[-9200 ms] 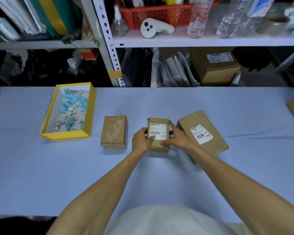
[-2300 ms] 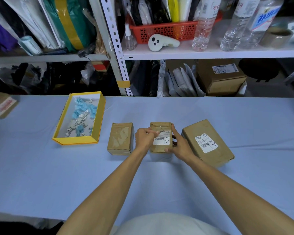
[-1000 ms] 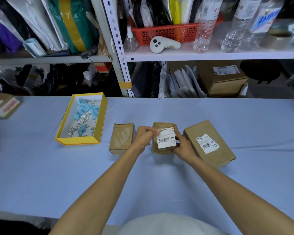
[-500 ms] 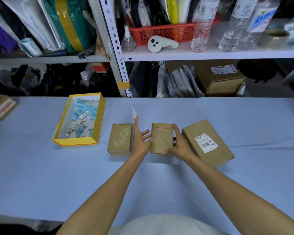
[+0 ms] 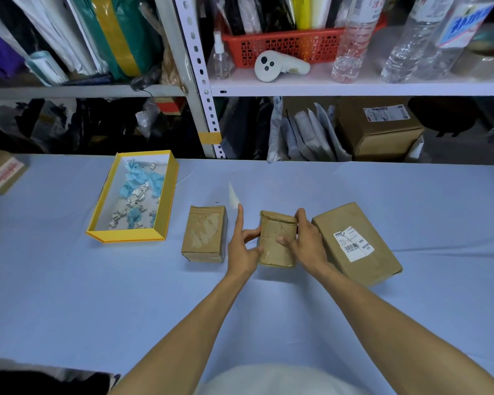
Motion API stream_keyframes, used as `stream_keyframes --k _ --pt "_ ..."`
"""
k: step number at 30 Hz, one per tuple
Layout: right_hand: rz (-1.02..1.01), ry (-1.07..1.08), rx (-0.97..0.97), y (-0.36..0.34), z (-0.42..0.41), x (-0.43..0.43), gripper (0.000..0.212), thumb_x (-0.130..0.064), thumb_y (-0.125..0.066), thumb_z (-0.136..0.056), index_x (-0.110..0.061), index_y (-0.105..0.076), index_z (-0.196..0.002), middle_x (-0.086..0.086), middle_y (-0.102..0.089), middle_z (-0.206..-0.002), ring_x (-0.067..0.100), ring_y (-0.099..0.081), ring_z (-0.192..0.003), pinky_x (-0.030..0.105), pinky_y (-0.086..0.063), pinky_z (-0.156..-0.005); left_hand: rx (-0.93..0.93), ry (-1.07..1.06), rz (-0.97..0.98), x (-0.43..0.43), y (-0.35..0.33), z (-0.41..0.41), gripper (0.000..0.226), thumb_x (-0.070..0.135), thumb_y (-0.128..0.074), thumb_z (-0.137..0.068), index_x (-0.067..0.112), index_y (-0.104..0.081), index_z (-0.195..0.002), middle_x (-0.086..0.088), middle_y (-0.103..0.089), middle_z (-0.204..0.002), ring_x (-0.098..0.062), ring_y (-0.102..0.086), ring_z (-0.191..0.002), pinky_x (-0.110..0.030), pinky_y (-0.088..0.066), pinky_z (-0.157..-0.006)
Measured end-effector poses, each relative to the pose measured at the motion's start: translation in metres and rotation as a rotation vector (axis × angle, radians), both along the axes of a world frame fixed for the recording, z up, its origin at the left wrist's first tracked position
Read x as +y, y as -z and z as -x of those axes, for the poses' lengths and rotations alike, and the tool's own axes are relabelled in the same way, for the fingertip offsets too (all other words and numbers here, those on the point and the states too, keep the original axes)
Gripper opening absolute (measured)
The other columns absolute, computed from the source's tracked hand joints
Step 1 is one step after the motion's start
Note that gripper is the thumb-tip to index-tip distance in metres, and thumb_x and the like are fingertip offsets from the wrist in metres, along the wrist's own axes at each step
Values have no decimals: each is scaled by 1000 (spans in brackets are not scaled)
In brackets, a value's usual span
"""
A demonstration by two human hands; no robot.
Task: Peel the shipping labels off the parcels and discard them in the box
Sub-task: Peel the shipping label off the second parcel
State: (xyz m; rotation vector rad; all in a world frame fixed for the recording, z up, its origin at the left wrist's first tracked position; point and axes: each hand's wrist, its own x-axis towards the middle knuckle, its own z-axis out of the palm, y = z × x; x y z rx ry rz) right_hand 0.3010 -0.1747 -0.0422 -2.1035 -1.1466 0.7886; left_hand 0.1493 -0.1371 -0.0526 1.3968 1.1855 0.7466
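Pale blue table cover [image 5: 69, 295], bare in the near ground; stock listed outward from the person.

Item 1. Left hand [image 5: 241, 246]: forefinger raised with a peeled label [image 5: 234, 196] standing edge-on at its tip (stuck or lightly pinched, cannot tell which); thumb and other fingers rest against the left side of the middle parcel.

Item 2. Right hand [image 5: 304, 242]: fingers curled over the middle parcel's right edge and far corner, thumb on its face, steadying it.

Item 3. Middle parcel [image 5: 277, 238]: small, brown paper wrap, top bare, faint pale patches of residue.

Item 4. Left parcel [image 5: 204, 233]: just beside the left hand, label gone, whitish torn patch on top.

Item 5. Right parcel [image 5: 357, 243]: larger, angled, white barcode label [image 5: 353, 243] flat and intact.

Item 6. Yellow box [image 5: 97, 212]: farther left, open, holding crumpled white and blue scraps.

Beyond: shelving [image 5: 354, 88] with bottles, red basket, more cartons.

Step judged: middle label off, not yet discarded. Next move calls for carrying it left over the box rim and freeing it from the finger (adhesive may cling), then starting a corner on the right parcel's label.
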Motion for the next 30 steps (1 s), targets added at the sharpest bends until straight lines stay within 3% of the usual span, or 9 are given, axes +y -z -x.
stream_keyframes --k 3,7,12,15,18,23,26,28,30 --pt "-28 29 -63 -3 0 4 22 -19 -55 -94 -10 -35 -97 3 -52 -73 28 -48 -75 34 -36 -62 -21 21 -2 3 2 1 104 -11 -69 -76 29 -12 -153 -3 -70 -102 8 -64 -93 -18 -52 -90" --pt "11 6 -109 -6 0 9 13 -22 -40 -100 -10 -35 -100 8 -57 -82 33 -53 -80 34 -36 -65 -36 8 35 4 3 3 105 -13 -68 -77 31 -11 -154 3 -69 -99 5 -65 -93 -23 -53 -92" --pt "248 -182 -144 -14 5 4 106 -61 -82 -56 -11 -25 -129 4 -47 -115 29 -53 -103 35 -44 -78 -60 -18 102 3 -2 1 108 -13 -71 -76 31 -9 -153 -5 -67 -100 -6 -64 -95 -14 -54 -80" --pt "273 -192 -235 -14 8 2 114 -59 -87 -49 -11 -22 -129 8 -47 -123 32 -54 -108 36 -45 -79 -80 -11 120 1 -3 2 112 -12 -75 -73 32 -9 -153 -6 -67 -97 -8 -65 -93 -13 -54 -78" --pt "216 -150 -233 -13 7 7 99 -55 -83 -60 -10 -24 -126 12 -54 -116 34 -57 -101 35 -44 -72 -81 -1 132 -2 -2 5 116 -10 -76 -73 36 -4 -152 -2 -68 -95 -12 -66 -95 -22 -56 -84" --pt "125 -74 -332 -9 6 8 44 -39 -53 -95 -10 -33 -121 15 -66 -97 35 -61 -86 36 -44 -63 -54 22 89 -3 -2 7 112 -17 -67 -76 37 -2 -150 -7 -68 -96 -6 -66 -91 -16 -54 -79" --pt "127 -70 -352 -7 6 8 33 -32 -44 -99 -10 -31 -121 17 -66 -97 34 -60 -84 39 -49 -67 -63 20 69 -4 -2 7 110 -14 -68 -77 35 -3 -151 -10 -68 -97 -2 -66 -89 -14 -53 -77" --pt "160 -92 -275 -8 5 7 54 -44 -57 -89 -12 -28 -123 14 -63 -107 34 -60 -92 39 -50 -73 -76 -2 83 -4 -2 6 108 -13 -69 -79 35 -4 -150 -8 -67 -98 -10 -66 -94 -12 -53 -74" --pt "238 -165 -182 -10 8 4 101 -58 -76 -64 -14 -20 -136 9 -53 -122 31 -55 -107 39 -50 -83 -91 -24 105 -4 -1 5 108 -11 -70 -79 38 -3 -148 -4 -66 -98 -14 -65 -96 -13 -54 -76"
